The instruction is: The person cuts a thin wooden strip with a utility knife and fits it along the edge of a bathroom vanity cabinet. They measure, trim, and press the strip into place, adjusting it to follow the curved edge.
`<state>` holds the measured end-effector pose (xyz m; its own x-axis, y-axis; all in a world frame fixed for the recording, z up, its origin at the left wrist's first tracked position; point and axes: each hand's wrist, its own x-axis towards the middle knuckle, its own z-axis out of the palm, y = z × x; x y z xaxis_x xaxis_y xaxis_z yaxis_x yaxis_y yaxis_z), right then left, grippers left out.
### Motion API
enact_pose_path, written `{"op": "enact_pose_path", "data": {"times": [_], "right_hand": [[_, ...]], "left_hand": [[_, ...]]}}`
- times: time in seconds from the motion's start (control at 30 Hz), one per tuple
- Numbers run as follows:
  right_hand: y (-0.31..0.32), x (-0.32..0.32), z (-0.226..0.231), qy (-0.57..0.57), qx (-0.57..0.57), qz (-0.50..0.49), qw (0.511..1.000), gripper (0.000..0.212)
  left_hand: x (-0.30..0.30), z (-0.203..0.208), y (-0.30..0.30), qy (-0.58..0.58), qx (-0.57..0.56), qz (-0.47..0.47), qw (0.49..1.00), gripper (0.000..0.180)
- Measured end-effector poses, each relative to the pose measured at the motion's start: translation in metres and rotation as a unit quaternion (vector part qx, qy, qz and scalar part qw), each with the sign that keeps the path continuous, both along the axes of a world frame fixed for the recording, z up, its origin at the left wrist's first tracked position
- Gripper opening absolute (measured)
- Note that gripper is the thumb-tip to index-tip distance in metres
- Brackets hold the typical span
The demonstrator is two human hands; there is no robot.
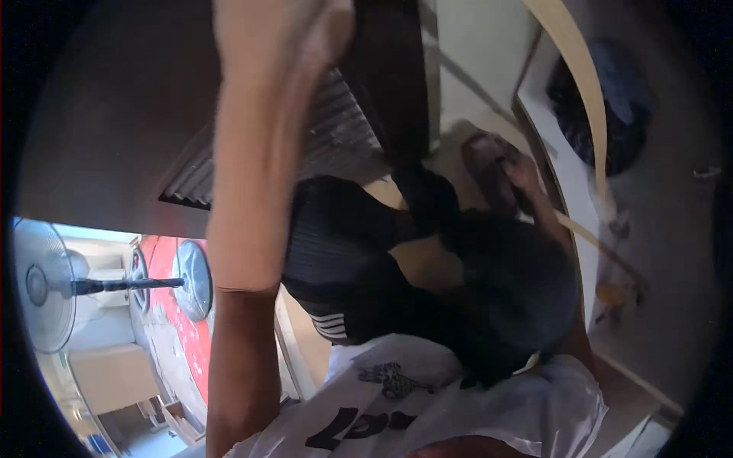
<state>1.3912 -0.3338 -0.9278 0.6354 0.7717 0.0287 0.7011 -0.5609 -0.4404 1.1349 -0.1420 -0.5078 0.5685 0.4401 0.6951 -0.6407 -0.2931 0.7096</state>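
My left arm reaches up to the top edge, where my left hand (294, 34) is smeared by motion in front of a dark brown panel (122, 114). Its fingers cannot be made out, nor whether they hold anything. On the right, past my knee, my right hand (523, 177) is closed around the edge of a dark reddish-brown oblong thing (485, 168), too dim and blurred to name. Below the panel, a ridged grey sheet (340, 114) shows partly behind my left forearm. My bent legs in black trousers (343, 237) fill the middle.
A pedestal fan (46, 286) appears sideways at the far left, near a red floor patch (164, 267). A pale curved strip (584, 69) crosses the upper right, in front of a dark round bundle (611, 107). A pale ledge (561, 130) runs along the right.
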Motion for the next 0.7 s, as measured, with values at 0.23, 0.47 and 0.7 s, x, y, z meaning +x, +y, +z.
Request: {"op": "enact_pose_path", "data": {"times": [0.23,0.47,0.7], "right_hand": [[0.019,-0.027,0.187,0.05,-0.07,0.325,0.942,0.024],[0.079,-0.207,0.33,0.154,-0.198,0.53,0.81,0.038],[0.139,-0.388,0.343,-0.089,-0.002,0.708,0.701,0.048]], "left_hand": [[-0.026,-0.009,-0.04,-0.013,-0.038,0.021,0.999,0.024],[-0.06,-0.024,-0.07,-0.052,-0.07,0.069,0.994,0.024],[-0.094,-0.013,-0.086,-0.05,-0.051,0.093,0.993,0.023]]}}
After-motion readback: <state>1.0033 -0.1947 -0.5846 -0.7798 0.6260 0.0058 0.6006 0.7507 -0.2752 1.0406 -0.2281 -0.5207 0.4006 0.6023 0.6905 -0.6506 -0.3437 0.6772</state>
